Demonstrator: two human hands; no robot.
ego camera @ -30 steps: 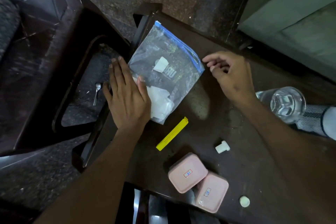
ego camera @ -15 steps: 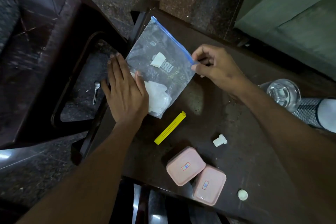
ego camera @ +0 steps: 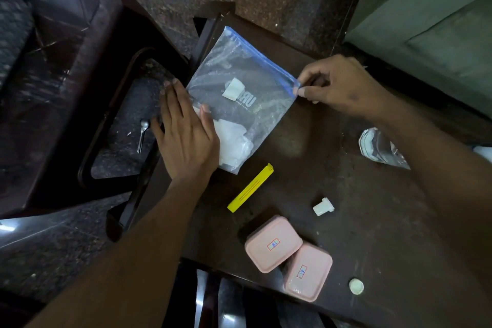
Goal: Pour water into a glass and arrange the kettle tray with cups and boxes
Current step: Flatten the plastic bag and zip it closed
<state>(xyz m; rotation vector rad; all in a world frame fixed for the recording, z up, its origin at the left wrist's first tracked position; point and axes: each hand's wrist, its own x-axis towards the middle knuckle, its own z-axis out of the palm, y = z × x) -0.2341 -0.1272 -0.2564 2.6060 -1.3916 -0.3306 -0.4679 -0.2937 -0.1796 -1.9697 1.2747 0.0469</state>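
Two pink lidded boxes [ego camera: 288, 257], each bearing a small label, are seen touching side by side at the near edge of a dark wooden table [ego camera: 372, 234], apparently set aside until they are needed for the tray. A round white cap [ego camera: 356, 286] lies to their right, a small white plug [ego camera: 323, 206] just beyond them, and a yellow sealing clip [ego camera: 250, 188] has been left loose between the boxes and a clear zip bag [ego camera: 239, 98], presumably taken off so that the bag could be opened or closed. The bag is pinned to the table by the left hand [ego camera: 186, 133], laid flat with fingers spread over its lower left part, where white contents are bunched; the weight seems meant to stop the plastic sliding. At the bag's right corner the blue zip strip [ego camera: 263, 57] is pinched between thumb and fingers of the right hand [ego camera: 338, 85], a grip suited to running or parting the seal. A glass of water [ego camera: 380, 149] stands at the right, partly hidden by the forearm. No kettle tray can be made out. A spoon [ego camera: 142, 133] lies on the floor beyond the table's left edge.
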